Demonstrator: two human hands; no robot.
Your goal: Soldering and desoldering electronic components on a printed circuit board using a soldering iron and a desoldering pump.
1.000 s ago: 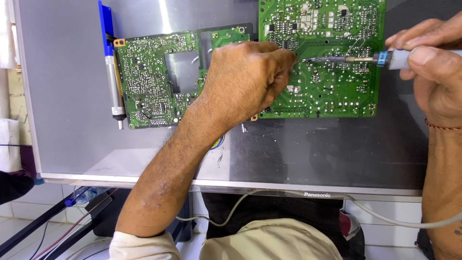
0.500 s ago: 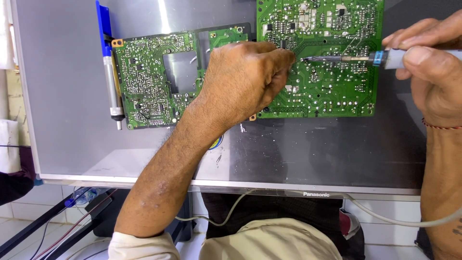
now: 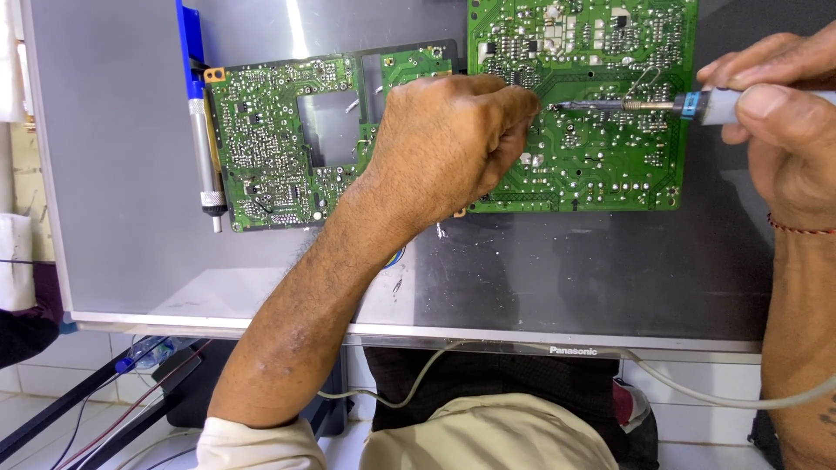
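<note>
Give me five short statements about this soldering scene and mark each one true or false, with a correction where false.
1. The right hand holds a soldering iron whose tip points toward the left hand. True.
2. The iron's tip is over the smaller circuit board. False: it is over the larger green board on the right.
3. A blue-handled tool lies along the left edge of the smaller board. True.
4. Both boards lie on a wooden bench. False: they lie on a grey panel.
5. The left hand is flat and open, away from the boards. False: it is curled, its fingers at the larger board's left part.
</note>
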